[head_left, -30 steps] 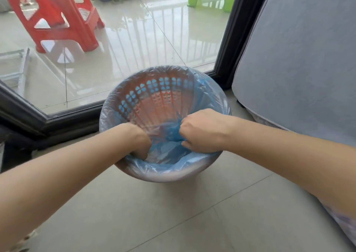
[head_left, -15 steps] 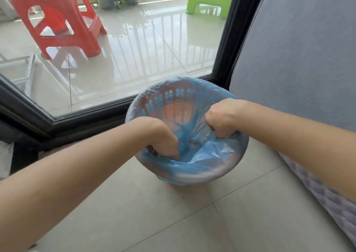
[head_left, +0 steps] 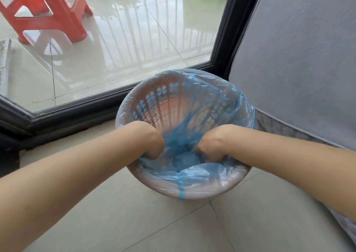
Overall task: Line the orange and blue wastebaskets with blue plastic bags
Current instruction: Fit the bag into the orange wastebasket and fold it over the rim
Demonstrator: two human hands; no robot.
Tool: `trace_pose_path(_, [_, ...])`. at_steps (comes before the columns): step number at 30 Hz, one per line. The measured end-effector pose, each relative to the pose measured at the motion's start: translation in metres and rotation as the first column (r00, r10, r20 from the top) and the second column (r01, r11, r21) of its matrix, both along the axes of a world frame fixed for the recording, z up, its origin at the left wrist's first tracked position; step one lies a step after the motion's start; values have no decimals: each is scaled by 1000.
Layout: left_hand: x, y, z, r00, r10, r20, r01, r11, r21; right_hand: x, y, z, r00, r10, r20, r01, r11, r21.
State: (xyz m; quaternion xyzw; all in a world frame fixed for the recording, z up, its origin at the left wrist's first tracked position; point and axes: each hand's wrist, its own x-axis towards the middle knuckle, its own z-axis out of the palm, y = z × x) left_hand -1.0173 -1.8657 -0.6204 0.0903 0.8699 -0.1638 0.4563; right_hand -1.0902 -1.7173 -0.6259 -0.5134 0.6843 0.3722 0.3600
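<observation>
The left hand (head_left: 154, 144) and right hand (head_left: 212, 145) reach down inside the orange wastebasket (head_left: 169, 105) on the floor (head_left: 134, 213). All fingers are buried in the bunched blue bag (head_left: 183, 142) between the 2 hands, so whether they pinch or spread cannot be told. Bag film covers the rim around them, and the basket's bottom is hidden.

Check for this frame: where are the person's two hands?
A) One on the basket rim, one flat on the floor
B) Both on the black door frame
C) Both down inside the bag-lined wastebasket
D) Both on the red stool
C: the left hand and right hand both reach down inside the orange wastebasket, gathering the bunched blue plastic bag.
</observation>
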Motion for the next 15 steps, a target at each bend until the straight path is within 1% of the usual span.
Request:
trace_pose_path(1, [1,1,3,1000,-18,4,18,1000,-15,-1,3,0,1000,8,-3,-8,999,48])
trace_pose_path(2, [2,4,6,999,-38,18,39,999,-22,-1,5,1,1000,17,-5,-17,998,63])
trace_pose_path(3, [4,7,8,998,-60,26,61,998,-23,-2,6,3,1000,29,-2,-29,999,42])
trace_pose_path(4, [4,10,12,996,-83,20,83,996,-15,-4,6,4,999,33,3,-33,999,-21])
trace_pose_path(6, [4,12,20,993,-110,-52,111,993,24,-7,4,10,1000,-4,22,9,972,-236])
trace_pose_path(8, [3,13,23,973,-146,-177,159,985,61,-9,2,17,1000,22,18,-12,893,-450])
trace_pose_path(9, [3,13,24,959,-171,-224,189,980,59,-10,0,20,999,42,16,-28,855,-519])
trace_pose_path(10, [3,15,24,952,-194,-238,212,976,54,-10,-3,25,998,47,35,-20,832,-555])
trace_pose_path(11, [4,17,22,953,-199,-228,219,974,64,-12,-6,27,997,23,76,25,819,-573])
trace_pose_path(13, [10,21,13,963,-193,-189,206,977,50,-16,-15,26,971,-115,211,220,778,-588])
trace_pose_path(15, [16,23,1,971,-203,-125,204,979,-4,-23,-26,18,900,-305,311,434,682,-589])
